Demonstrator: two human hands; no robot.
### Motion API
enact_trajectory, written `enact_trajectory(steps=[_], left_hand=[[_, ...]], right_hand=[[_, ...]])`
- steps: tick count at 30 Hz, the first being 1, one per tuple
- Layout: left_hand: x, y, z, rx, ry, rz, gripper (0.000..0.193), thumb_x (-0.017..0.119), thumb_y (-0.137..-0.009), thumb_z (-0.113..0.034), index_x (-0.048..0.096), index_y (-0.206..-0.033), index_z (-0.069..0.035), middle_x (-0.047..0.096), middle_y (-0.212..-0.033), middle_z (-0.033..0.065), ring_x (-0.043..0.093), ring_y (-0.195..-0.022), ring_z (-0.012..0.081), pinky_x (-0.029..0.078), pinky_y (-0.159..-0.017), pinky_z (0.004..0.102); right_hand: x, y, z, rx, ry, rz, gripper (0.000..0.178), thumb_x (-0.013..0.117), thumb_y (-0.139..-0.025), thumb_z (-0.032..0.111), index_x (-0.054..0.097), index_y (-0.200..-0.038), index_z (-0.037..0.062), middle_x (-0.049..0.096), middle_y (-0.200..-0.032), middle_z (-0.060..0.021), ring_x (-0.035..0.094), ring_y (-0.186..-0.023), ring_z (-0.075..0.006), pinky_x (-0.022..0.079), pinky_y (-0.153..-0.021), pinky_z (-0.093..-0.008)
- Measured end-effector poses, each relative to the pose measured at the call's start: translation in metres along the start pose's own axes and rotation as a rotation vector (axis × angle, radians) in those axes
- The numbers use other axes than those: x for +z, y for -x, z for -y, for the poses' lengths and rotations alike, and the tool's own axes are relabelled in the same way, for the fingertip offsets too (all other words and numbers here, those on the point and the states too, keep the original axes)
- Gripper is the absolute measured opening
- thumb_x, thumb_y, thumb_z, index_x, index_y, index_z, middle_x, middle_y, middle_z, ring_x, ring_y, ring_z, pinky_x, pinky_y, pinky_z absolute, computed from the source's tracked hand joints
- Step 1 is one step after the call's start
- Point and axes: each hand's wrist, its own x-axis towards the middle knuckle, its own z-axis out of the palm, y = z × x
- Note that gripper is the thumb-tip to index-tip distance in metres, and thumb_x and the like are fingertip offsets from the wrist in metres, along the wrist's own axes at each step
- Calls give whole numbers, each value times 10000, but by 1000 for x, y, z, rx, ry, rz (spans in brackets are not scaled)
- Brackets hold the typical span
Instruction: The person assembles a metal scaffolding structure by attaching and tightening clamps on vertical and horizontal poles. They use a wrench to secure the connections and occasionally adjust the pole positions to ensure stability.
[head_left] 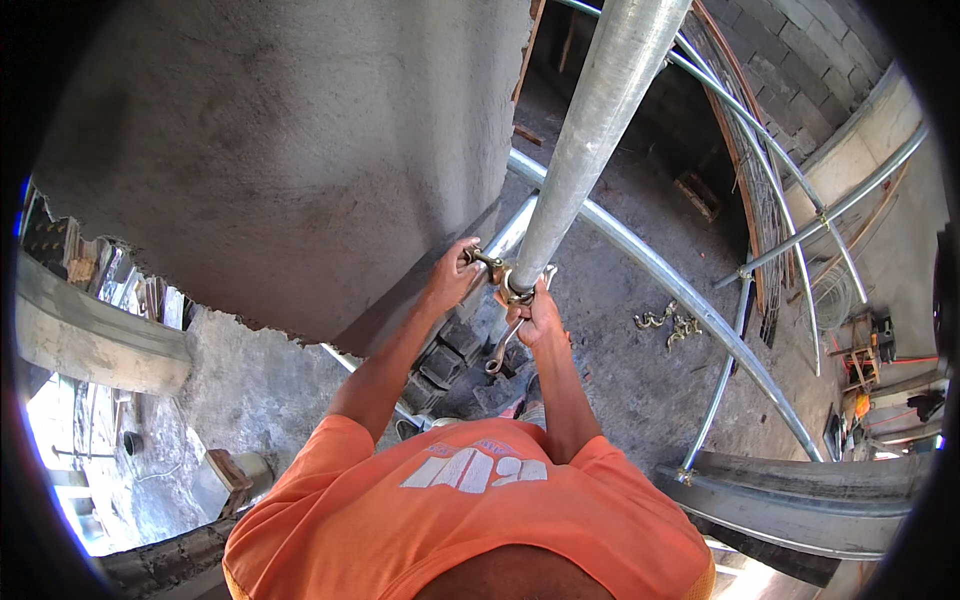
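A thick upright galvanized pipe comes down in front of me, with a brass-coloured scaffold coupler around it near its visible lower part. My left hand is closed on the coupler's outer left end, beside the plastered wall. On the pipe's right side, my right hand is closed around a metal wrench, whose ring end points down toward me. That hand also lies against the coupler. Its fingers are partly hidden behind the pipe and coupler.
The rough grey wall fills the upper left. A long galvanized pipe slants across the right. Several loose couplers lie on the concrete floor. Dark blocks are stacked below my hands. Bundled bars curve at the right, near a concrete ledge.
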Motion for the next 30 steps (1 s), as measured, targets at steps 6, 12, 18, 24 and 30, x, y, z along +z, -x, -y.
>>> enact_trajectory(steps=[6, 12, 18, 24, 30], left_hand=[[-17, -23, -14, 222, -544, 165, 219, 570, -965, -146, 620, -1159, -59, 652, -1103, 136, 599, -1101, 320, 466, -944, 394], [-17, -20, -26, 162, -480, 115, 187, 515, -990, -163, 592, -1099, -32, 660, -1027, 153, 642, -975, 320, 491, -888, 408], [-14, -34, -33, 195, -387, 53, 219, 523, -986, -202, 577, -1138, -53, 664, -984, 184, 660, -911, 386, 497, -794, 446], [13, -26, -11, 172, -492, -320, 303, 557, -977, -246, 562, -1227, -75, 675, -921, 211, 660, -872, 413, 486, -792, 492], [16, -21, -11, 13, -502, -348, 242, 556, -980, -273, 558, -1074, -50, 683, -1001, 202, 642, -961, 406, 455, -853, 510]], right_hand=[[-10, -1, 3, 35, 48, 32, 585, 323, -1041, 568, 550, -1253, 71, 686, -956, -163, 635, -675, -156, 396, -403, -212], [0, -2, -7, -36, 81, -47, 601, 301, -1044, 572, 552, -1246, 65, 673, -989, -215, 371, -510, -92, 384, -420, -209], [12, -13, -25, -105, 68, -91, 512, 304, -1039, 582, 523, -1147, 133, 630, -851, -72, 401, -505, -142, 402, -499, -333], [6, -16, -24, -116, 45, -49, 517, 306, -1032, 598, 523, -1166, 149, 647, -881, -73, 536, -622, -166, 416, -514, -335], [3, -19, -25, -117, 60, -20, 513, 319, -1030, 595, 502, -1188, 143, 640, -912, -85, 559, -656, -175, 425, -518, -341]])
